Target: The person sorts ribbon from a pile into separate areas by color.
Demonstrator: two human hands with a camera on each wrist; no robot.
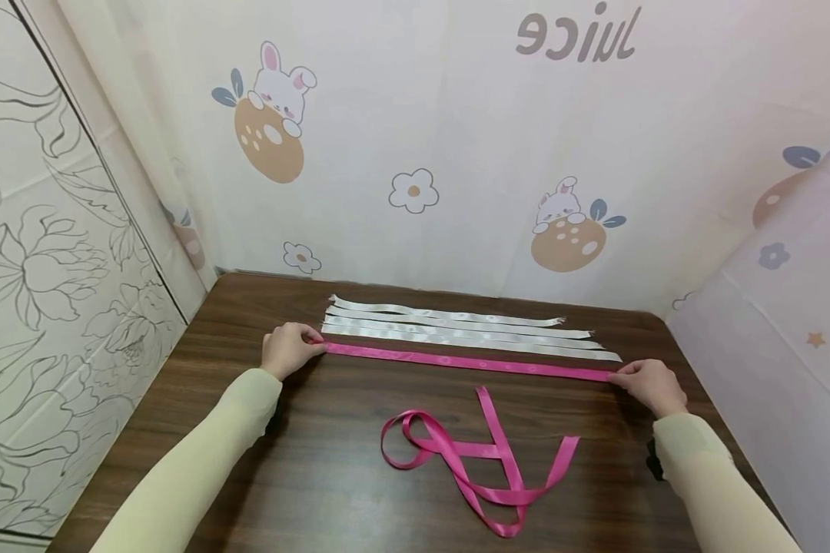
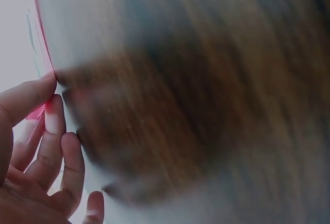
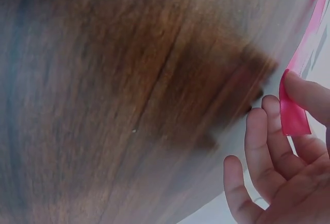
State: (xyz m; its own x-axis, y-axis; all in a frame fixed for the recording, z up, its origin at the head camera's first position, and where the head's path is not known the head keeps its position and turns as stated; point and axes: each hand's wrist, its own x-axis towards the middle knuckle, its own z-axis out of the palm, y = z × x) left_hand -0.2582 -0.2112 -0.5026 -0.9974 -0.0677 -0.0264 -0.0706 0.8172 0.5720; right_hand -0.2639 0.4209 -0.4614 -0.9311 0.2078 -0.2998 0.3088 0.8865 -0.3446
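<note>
A pink ribbon (image 1: 456,362) is stretched straight from side to side, just in front of several white ribbons (image 1: 456,326). My left hand (image 1: 290,349) pinches its left end between thumb and fingers. At the other end, my right hand (image 1: 652,384) pinches the ribbon, and a short pink tail (image 3: 295,118) shows past the thumb in the right wrist view. In the left wrist view the thumb (image 2: 31,96) presses the ribbon against the fingers. Nearer to me lies a second, longer pink ribbon (image 1: 505,461) in loose loops.
The dark wooden table (image 1: 332,491) runs back to a printed curtain (image 1: 484,138) with rabbits and flowers. Another curtain (image 1: 41,292) with line-drawn flowers hangs on the left, and pale cloth (image 1: 795,322) borders the right side.
</note>
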